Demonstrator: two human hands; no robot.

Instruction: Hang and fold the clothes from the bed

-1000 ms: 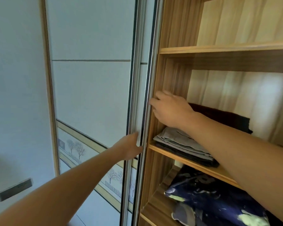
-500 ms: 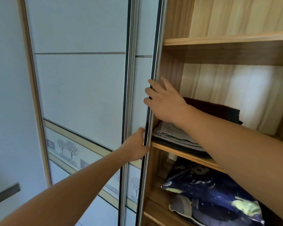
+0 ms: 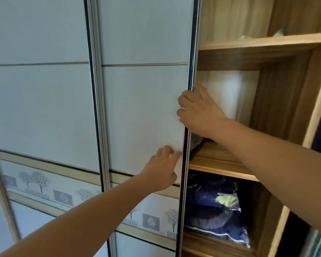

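Clothes (image 3: pixel 196 144) on the shelf (image 3: pixel 220 167) are nearly hidden now that the door (image 3: pixel 143 108) has slid across, right hand (image 3: pixel 198 112) grip clamped on its edge, left hand (image 3: pixel 162 169) pushing with loose fingers, so putting away looks finished.

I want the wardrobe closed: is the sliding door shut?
Partly open: right of the sliding door, the wooden shelf and navy bedding are exposed; the right hand grips its edge.

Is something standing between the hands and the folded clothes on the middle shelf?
Yes. The sliding door covers the left part of that shelf; only a sliver of folded clothes shows past its edge. The right hand grips that edge; the left hand touches the panel.
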